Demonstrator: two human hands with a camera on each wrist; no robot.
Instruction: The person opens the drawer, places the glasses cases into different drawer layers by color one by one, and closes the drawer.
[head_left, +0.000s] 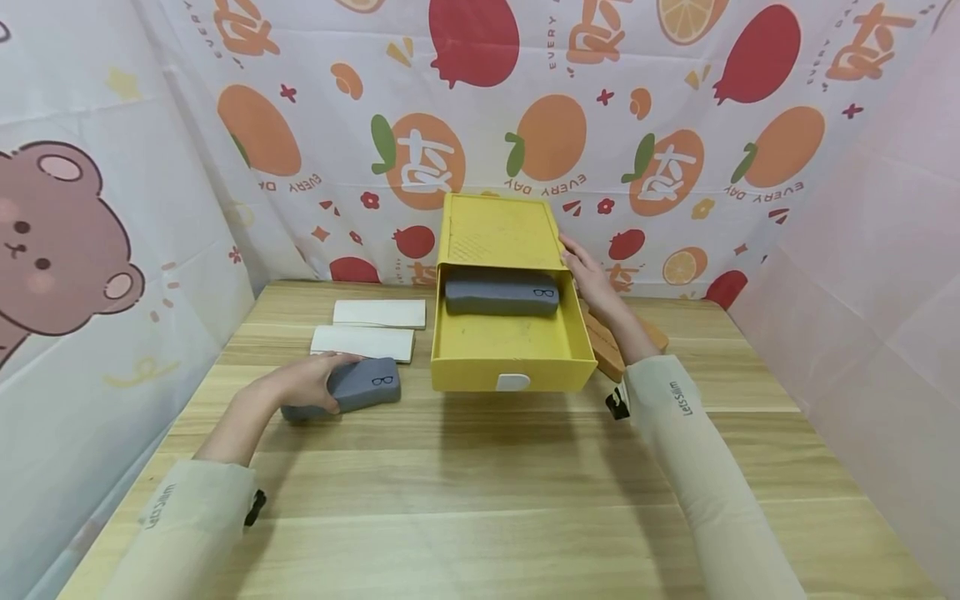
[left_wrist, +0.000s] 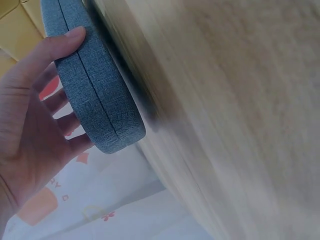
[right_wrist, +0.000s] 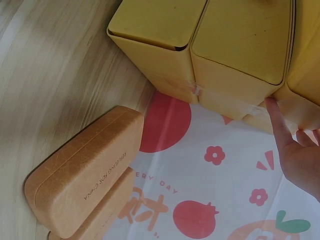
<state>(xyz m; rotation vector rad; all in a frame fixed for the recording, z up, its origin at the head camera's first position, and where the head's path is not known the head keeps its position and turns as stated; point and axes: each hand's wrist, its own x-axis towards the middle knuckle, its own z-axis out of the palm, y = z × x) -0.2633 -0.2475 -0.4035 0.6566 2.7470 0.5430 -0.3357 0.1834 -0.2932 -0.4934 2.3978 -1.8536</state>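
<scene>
My left hand (head_left: 303, 385) grips a grey-blue glasses case (head_left: 369, 380) from above, left of the yellow drawer unit (head_left: 498, 227). In the left wrist view, the thumb lies on the case's seam (left_wrist: 80, 55), with the fingers on the far side. The unit's top drawer (head_left: 468, 375) is pulled out, and another grey glasses case (head_left: 501, 297) lies at its back, partly under the unit's top. My right hand (head_left: 594, 279) touches the unit's right side; in the right wrist view a straight finger (right_wrist: 279, 120) meets the yellow wall.
Two white flat cases (head_left: 380, 312) lie left of the drawer unit on the wooden table (head_left: 360, 533). Brown-orange glasses cases (right_wrist: 90, 170) with printed lettering lie to its right, partly behind my right arm. A fruit-printed curtain (head_left: 330, 208) hangs close behind the unit.
</scene>
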